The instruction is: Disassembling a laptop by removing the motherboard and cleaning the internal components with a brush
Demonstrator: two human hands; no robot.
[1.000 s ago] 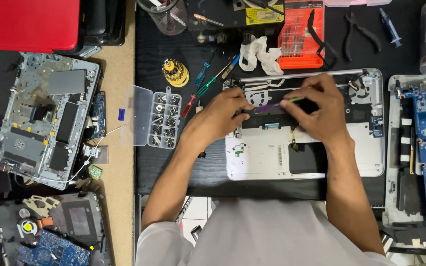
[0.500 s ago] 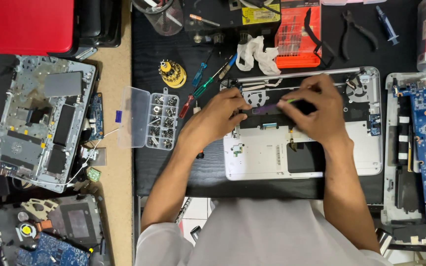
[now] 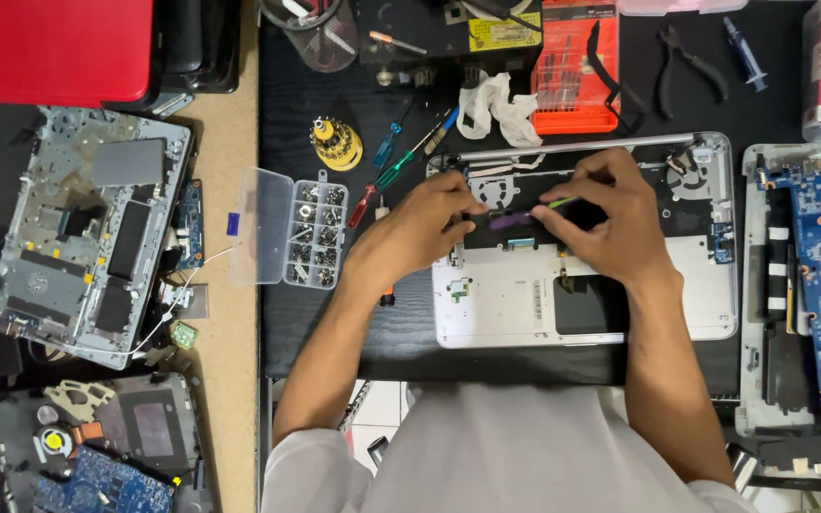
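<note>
Right hand (image 3: 610, 223) pinched a thin green tool (image 3: 560, 202) over the opened white laptop base (image 3: 525, 304), left hand (image 3: 429, 223) pressed on its edge beside, hands apart, screwdrivers (image 3: 393, 171) and clear screw box (image 3: 289, 228) just left, pliers (image 3: 681, 57) beyond.

Orange screwdriver-set package (image 3: 577, 66) beside yellow label (image 3: 504, 33).

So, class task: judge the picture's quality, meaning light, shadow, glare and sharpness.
Head view: even overhead light, soft shadows under the left hand and right hand; mild glare on the clear screw box; the white laptop shell is sharp, with no obvious blur.
</note>
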